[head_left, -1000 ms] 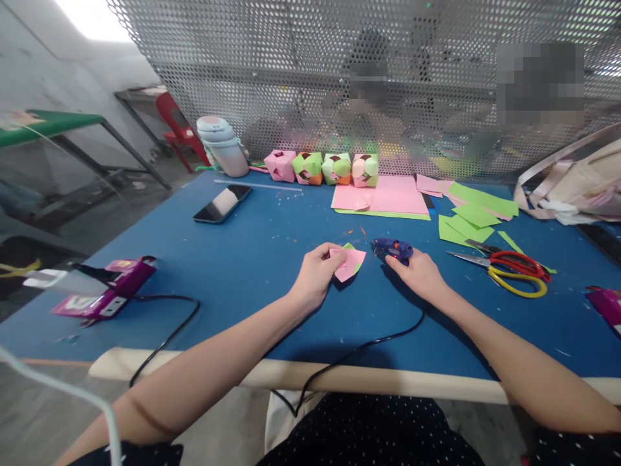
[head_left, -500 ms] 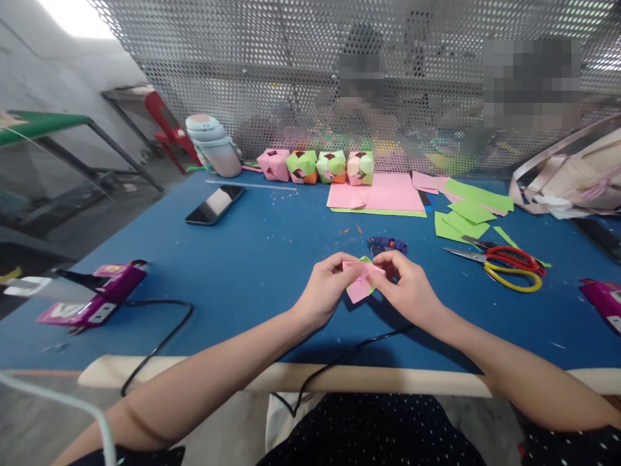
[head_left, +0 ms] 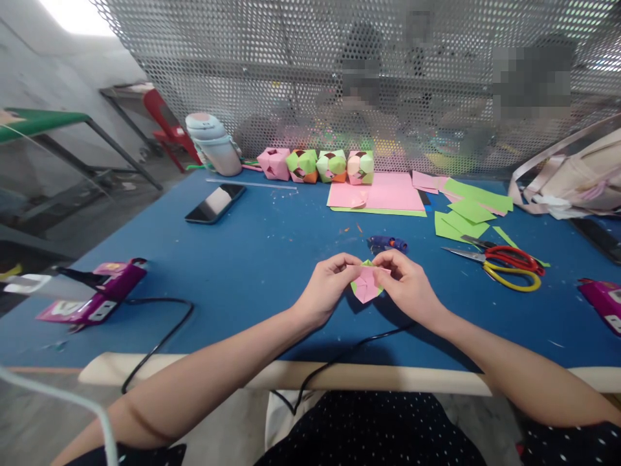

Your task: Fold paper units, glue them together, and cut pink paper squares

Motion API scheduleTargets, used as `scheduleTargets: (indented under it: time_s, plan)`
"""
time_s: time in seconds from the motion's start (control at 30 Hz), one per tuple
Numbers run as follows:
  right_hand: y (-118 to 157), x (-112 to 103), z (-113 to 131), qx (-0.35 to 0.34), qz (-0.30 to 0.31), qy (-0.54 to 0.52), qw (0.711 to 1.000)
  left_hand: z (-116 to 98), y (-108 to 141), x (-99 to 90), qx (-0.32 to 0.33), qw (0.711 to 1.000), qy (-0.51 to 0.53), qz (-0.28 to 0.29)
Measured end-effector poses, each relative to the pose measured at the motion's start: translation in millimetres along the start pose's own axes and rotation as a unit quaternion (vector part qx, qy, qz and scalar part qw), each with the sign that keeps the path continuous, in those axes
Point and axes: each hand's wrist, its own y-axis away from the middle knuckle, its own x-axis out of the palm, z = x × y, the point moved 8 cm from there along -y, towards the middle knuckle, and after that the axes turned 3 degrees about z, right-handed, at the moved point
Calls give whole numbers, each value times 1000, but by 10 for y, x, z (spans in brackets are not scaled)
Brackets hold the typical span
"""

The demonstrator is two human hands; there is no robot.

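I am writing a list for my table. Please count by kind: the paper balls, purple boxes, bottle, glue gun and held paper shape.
Paper balls: 4
Purple boxes: 2
Bottle: 1
Glue gun: 1
Held paper shape: 1
Total: 9

Blue worktop [head_left: 262, 259], blue glue gun [head_left: 388, 244] just beyond the grip, scissors [head_left: 504, 262] and green paper pieces [head_left: 463, 217] to its right, black phone [head_left: 216, 204] to its left, paper shapes [head_left: 317, 166] lined up farther behind it
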Motion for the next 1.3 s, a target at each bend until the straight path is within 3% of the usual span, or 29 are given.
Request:
scheduleTargets:
  time_s: [0.53, 0.87, 1.3]
  plan:
    - [7, 15, 230, -130, 44, 108, 985, -11, -17, 5, -14, 999, -2, 37]
    - [-7, 58, -96, 50, 56, 13, 997, -149, 2, 11, 29, 992, -108, 51]
    - [-10, 23, -32, 37, 55, 31, 997, -192, 11, 22, 32, 979, -192, 55]
